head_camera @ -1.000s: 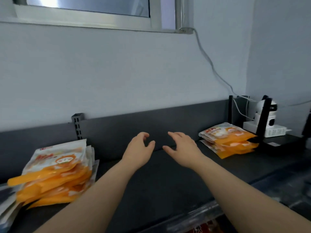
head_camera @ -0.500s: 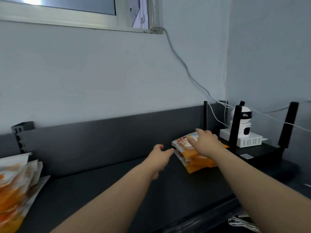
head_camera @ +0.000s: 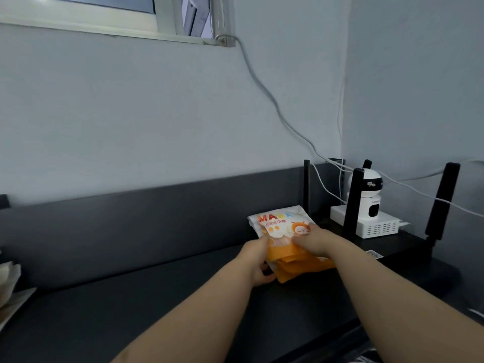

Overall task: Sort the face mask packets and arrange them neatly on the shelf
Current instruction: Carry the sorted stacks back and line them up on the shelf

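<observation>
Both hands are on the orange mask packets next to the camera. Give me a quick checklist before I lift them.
1. Left hand grip on the left edge of the packet stack: ok, its fingers curl under the edge.
2. Right hand grip: cannot tell. It lies on top of the stack, but its fingers are partly hidden.
3. Stack squared up: not ok, the orange lower edges fan out.
4. Stack apart from the white camera: ok.
5. Other pile at the far left: cannot tell, it is mostly out of frame.
</observation>
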